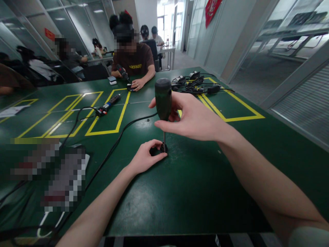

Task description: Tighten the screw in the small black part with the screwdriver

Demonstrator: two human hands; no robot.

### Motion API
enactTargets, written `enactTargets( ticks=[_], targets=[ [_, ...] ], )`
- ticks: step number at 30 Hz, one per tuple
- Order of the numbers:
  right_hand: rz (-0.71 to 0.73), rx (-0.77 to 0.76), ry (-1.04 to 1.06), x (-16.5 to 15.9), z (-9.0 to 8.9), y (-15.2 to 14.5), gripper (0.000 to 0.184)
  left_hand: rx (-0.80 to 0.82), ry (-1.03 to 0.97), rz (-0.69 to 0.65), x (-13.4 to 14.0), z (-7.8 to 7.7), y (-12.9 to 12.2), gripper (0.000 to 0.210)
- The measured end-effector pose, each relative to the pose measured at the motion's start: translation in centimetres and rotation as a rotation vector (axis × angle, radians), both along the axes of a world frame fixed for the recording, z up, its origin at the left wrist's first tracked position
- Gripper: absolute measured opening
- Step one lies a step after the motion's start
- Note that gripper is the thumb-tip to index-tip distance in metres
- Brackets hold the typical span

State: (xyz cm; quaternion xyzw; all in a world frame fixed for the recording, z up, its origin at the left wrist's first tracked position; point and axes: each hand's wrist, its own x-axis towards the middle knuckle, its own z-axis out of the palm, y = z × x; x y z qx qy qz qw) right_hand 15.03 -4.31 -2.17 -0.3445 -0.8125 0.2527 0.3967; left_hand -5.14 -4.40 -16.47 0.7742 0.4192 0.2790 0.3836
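My right hand (192,116) is closed around a dark screwdriver (163,99) with a thick handle. The tool stands upright, its thin metal shaft pointing down. At the shaft's lower end sits a small round black part (163,147) on the green table (144,202). My left hand (147,156) pinches this part from the left between thumb and fingers. Where the screwdriver tip meets the part is too small to make out.
A black cable (113,147) runs across the table to my left, near two blurred boxes (65,175). Yellow tape rectangles (102,133) mark the surface. A soldering-iron-like tool (109,104) lies further off. Tangled cables (195,84) lie at the back right. Opposite, a person (133,58) holds a tool.
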Motion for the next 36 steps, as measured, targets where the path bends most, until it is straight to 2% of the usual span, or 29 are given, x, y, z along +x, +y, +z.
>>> enactTargets(
  ticks=[21,30,36],
  targets=[
    [0.005,-0.022,-0.015,0.09,-0.13,0.09,0.025,0.003,-0.02,0.0,0.07,0.18,-0.08,0.022],
    [0.041,0.039,0.009,0.2,-0.32,0.22,0.023,0.01,-0.009,0.0,0.04,-0.02,-0.01,0.023],
    [0.04,0.008,0.007,0.11,-0.23,0.17,0.026,0.01,-0.023,-0.002,-0.01,-0.01,0.04,0.024]
  ],
)
